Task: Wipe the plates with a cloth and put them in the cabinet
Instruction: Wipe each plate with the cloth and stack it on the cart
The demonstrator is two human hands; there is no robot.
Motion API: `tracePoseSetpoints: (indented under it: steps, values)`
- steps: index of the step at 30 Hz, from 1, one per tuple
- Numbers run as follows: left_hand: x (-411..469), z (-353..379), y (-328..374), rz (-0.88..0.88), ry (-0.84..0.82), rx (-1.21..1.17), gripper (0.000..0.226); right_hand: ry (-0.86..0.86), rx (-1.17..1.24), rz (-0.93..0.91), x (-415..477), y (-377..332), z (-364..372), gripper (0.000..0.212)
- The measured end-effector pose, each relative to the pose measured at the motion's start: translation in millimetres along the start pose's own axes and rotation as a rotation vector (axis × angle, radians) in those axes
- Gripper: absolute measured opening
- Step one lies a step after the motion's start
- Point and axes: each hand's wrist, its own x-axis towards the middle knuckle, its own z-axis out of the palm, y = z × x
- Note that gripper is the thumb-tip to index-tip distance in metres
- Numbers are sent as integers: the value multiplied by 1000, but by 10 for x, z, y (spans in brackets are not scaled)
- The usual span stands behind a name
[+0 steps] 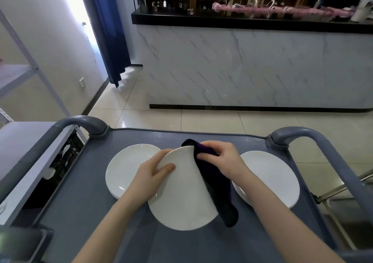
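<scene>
Left hand: the left hand [155, 174] grips the tilted plate [181, 198] by its rim, thumb on the near face.
Right hand: the right hand [224, 159] is bunched round the dark cloth [216, 186] and presses it to the plate's far face.
Slip risk: one rim grip carries that plate, so a hard push from the cloth side could twist it loose.
Collision risk: if it goes, there's a single plate [125, 167] just beyond the left hand and a stack of plates [268, 178] just under the right wrist. That means chips.
Cloth tail: it hangs below the right hand toward the worktop [101, 212] and could snag or drag.
Hidden: the wiped face, the left fingers behind the rim and the stack's count.
Unclear: whether the plate's lower edge touches the worktop.
Cabinet: I can't pick it out.
</scene>
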Motion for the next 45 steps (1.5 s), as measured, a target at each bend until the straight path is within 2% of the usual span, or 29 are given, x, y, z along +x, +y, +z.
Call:
tracePoseSetpoints:
  steps: [3,6,8,11,15,19,21,23,25,30,32,35,41,45]
  values:
    - [-63,-11,-43,-54,181,-163,22,134,214,122,-165,164,-20,26]
    - [-57,51,-54,-121,392,-335,22,229,419,222,-422,378,161,30]
    - [-44,97,-69,-149,429,-352,27,232,530,299,-563,483,293,27]
    - [-23,77,-94,-161,324,-283,22,242,537,361,-593,538,286,24]
    - [46,-43,-64,-110,128,-143,26,253,386,231,-402,380,92,29]
    - [150,-54,46,-81,-207,79,32,50,167,35,-221,128,-9,28]
    - [201,-52,100,-79,-279,136,37,-31,88,19,-192,85,19,26]
    - [216,-64,120,-89,-216,102,41,12,157,33,-210,109,38,26]
    - [170,-99,65,-145,-53,-67,40,141,311,87,-245,177,40,26]
    - [-58,193,-151,-244,320,-376,36,486,786,364,-339,381,158,15]
    - [-101,426,-154,-241,406,-455,30,526,878,433,-397,420,250,15]
    - [-67,497,-129,-217,455,-463,30,503,816,463,-460,463,272,21]
    - [-16,93,-52,-137,164,-215,26,328,502,288,-352,333,19,25]
    - [23,-98,39,-93,-33,-33,28,131,266,129,-177,105,-19,26]
